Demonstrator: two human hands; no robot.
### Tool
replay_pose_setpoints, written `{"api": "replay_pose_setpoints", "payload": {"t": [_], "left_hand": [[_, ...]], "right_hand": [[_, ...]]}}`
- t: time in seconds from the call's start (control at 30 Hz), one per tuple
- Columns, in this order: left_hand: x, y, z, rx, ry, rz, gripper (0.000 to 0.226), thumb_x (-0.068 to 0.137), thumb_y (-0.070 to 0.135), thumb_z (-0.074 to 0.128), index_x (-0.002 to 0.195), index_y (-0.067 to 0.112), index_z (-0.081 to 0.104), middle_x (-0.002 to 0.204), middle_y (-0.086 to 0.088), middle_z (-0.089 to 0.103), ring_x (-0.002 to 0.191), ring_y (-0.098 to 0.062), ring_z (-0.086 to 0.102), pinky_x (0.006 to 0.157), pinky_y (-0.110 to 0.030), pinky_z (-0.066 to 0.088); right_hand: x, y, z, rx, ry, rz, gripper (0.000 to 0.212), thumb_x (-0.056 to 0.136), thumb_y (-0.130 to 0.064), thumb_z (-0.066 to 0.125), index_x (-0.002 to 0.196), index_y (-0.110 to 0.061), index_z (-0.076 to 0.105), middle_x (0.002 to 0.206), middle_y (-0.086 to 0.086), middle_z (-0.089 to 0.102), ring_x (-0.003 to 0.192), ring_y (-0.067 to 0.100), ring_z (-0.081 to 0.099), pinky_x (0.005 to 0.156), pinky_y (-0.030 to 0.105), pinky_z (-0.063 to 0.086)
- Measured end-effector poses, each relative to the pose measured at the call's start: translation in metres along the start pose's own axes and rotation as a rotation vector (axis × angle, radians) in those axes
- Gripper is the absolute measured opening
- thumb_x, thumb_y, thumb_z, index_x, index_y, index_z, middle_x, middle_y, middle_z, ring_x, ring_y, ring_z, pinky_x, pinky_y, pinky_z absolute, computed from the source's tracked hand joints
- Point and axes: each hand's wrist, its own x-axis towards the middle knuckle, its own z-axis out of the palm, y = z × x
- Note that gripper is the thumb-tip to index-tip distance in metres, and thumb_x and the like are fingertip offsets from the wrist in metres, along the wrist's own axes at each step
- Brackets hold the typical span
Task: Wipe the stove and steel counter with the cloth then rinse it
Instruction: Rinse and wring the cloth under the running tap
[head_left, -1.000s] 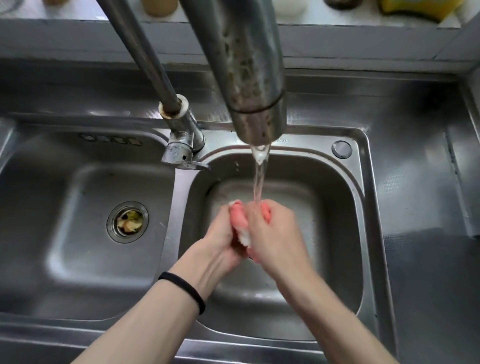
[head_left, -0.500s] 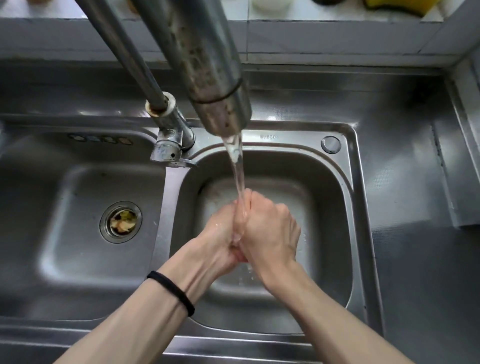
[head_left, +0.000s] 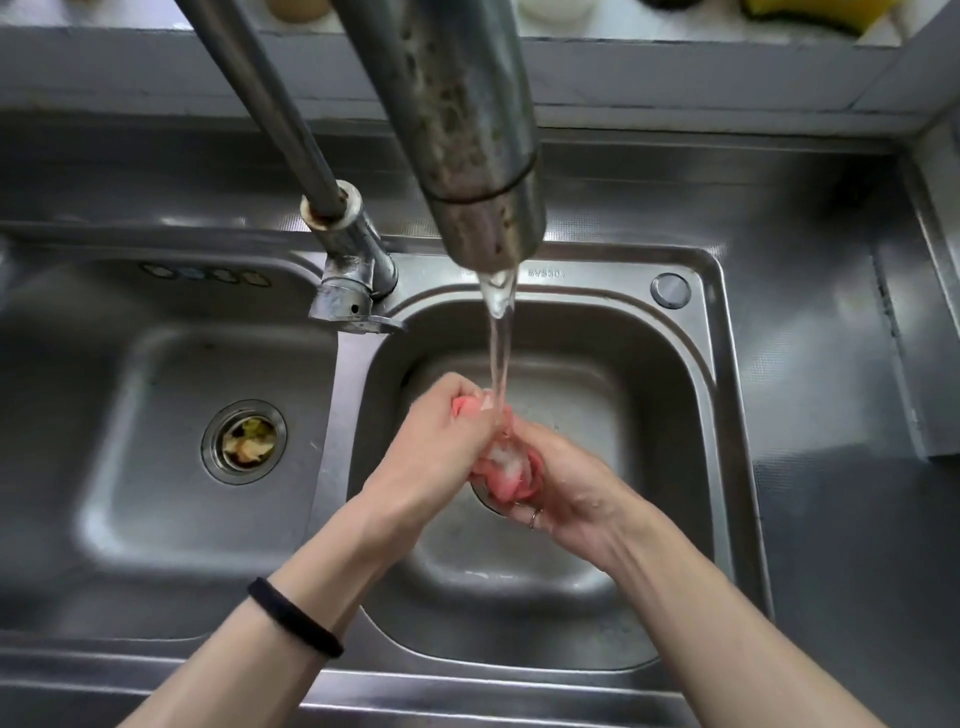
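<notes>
While water (head_left: 500, 353) runs from the tap (head_left: 467, 156), the pink cloth (head_left: 511, 475) sits bunched between both hands over the right basin (head_left: 675, 395). The left hand (head_left: 431, 452) curls its fingers round the upper end, and the right hand (head_left: 576, 493) grips the lower wad, its fingers wrapped beneath it.

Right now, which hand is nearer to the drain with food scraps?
Left. The left hand grips the cloth right of the drain; the right hand grips it farther right.

Cloth (head_left: 511, 475) in hands (head_left: 431, 457) (under tap (head_left: 467, 156))
</notes>
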Motion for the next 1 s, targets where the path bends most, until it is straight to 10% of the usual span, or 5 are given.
{"api": "replay_pose_setpoints", "payload": {"t": [0.23, 0.47, 0.63, 0.9, 1.0], "left_hand": [[0.007, -0.014, -0.016, 0.217, 0.172, 0.100, 0.006, 0.101, 0.012, 0.056, 0.098, 0.013, 0.061, 0.079, -0.005, 0.066, 0.060, -0.017, 0.063, 0.058, -0.038, 0.054], [-0.001, -0.012, -0.010, 0.046, 0.000, 0.099, 0.018, 0.099, 0.001, 0.055, 0.089, 0.014, 0.062, 0.070, 0.003, 0.067, 0.059, -0.012, 0.062, 0.052, -0.024, 0.048], [-0.004, -0.007, -0.003, -0.225, -0.037, -0.006, 0.021, 0.103, 0.002, 0.050, 0.090, 0.013, 0.062, 0.075, -0.013, 0.067, 0.058, -0.021, 0.058, 0.051, -0.025, 0.047], [0.022, -0.022, -0.016, -0.401, 0.290, -0.340, 0.020, 0.095, 0.000, 0.047, 0.095, 0.007, 0.065, 0.068, -0.005, 0.059, 0.046, -0.009, 0.045, 0.038, -0.018, 0.032], [0.029, -0.024, -0.005, -0.736, 0.162, -0.626, 0.021, 0.093, 0.000, 0.045, 0.093, 0.003, 0.066, 0.072, -0.009, 0.062, 0.057, -0.019, 0.057, 0.062, -0.026, 0.053]], "right_hand": [[0.006, 0.002, -0.007, 0.311, 0.098, -0.078, 0.028, 0.092, -0.004, 0.059, 0.089, -0.014, 0.085, 0.080, 0.003, 0.077, 0.058, 0.009, 0.067, 0.045, 0.018, 0.052], [0.005, 0.002, 0.010, 0.400, -0.007, -0.049, 0.029, 0.092, -0.008, 0.051, 0.099, -0.004, 0.078, 0.094, 0.017, 0.077, 0.066, 0.025, 0.071, 0.076, 0.038, 0.056], [0.007, 0.001, 0.027, 0.461, -0.070, 0.027, 0.034, 0.100, -0.020, 0.053, 0.082, -0.007, 0.079, 0.059, 0.005, 0.067, 0.042, 0.015, 0.059, 0.044, 0.024, 0.053], [-0.031, -0.018, 0.040, 0.383, -0.063, -0.103, 0.043, 0.097, -0.024, 0.057, 0.127, 0.004, 0.070, 0.118, 0.026, 0.075, 0.097, 0.033, 0.074, 0.046, 0.016, 0.048], [-0.054, -0.015, 0.046, 0.015, 0.126, -0.226, 0.031, 0.105, -0.027, 0.056, 0.111, -0.005, 0.078, 0.104, 0.015, 0.081, 0.099, 0.030, 0.076, 0.071, 0.033, 0.059]]}}
